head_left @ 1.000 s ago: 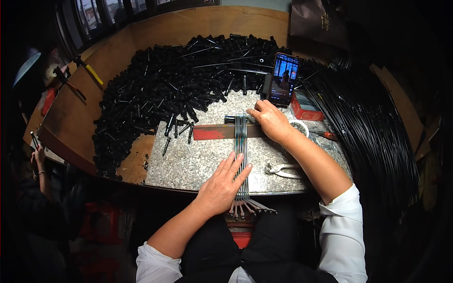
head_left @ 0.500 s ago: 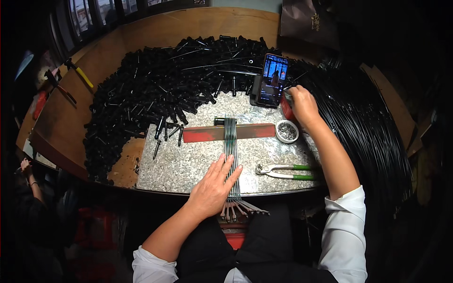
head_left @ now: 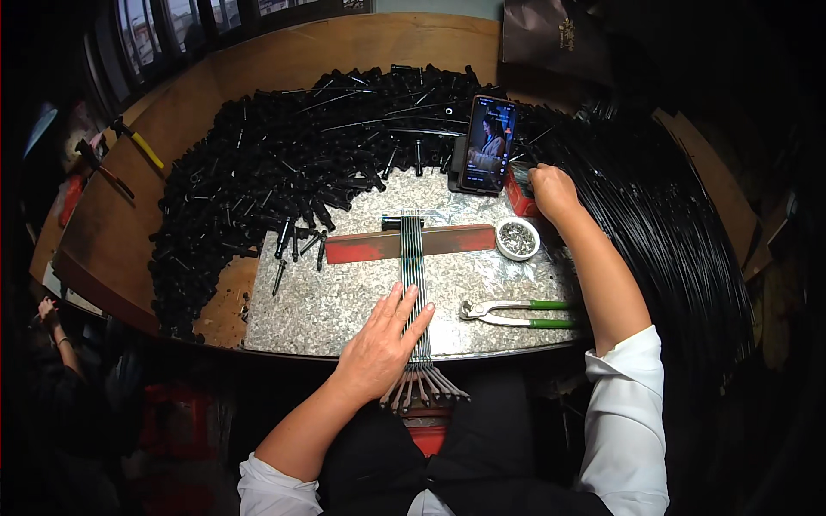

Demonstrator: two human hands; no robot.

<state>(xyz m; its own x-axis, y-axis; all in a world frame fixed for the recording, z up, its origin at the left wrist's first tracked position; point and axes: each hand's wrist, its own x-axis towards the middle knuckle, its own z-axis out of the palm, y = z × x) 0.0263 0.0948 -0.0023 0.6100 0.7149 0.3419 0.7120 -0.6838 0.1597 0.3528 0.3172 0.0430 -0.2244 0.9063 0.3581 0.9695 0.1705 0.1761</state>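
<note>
My left hand (head_left: 379,344) lies flat, fingers stretched out, on a row of thin dark rods (head_left: 413,262). Their near ends fan out past the slab's front edge; their far part crosses a worn red-and-brown bar (head_left: 357,247). A short black cylinder (head_left: 391,223) sits at the far ends of the rods. My right hand (head_left: 556,193) reaches to a small red box (head_left: 520,199), its fingers curled over the box and the fingertips hidden. Near it stand a white cup (head_left: 520,257) of small metal pieces and a phone (head_left: 489,146) with its screen lit.
Green-handled pincers (head_left: 516,315) lie on the speckled slab (head_left: 318,305). Black tubular parts (head_left: 258,155) are heaped behind and to the left, long black rods (head_left: 680,232) at right. Hammers (head_left: 138,142) hang on the wooden rim. Another person's hand (head_left: 49,312) shows far left.
The rods' near ends have swung left and fanned out more evenly under my left hand. My right hand remains at the red box, its fingers slightly shifted. The phone picture has changed.
</note>
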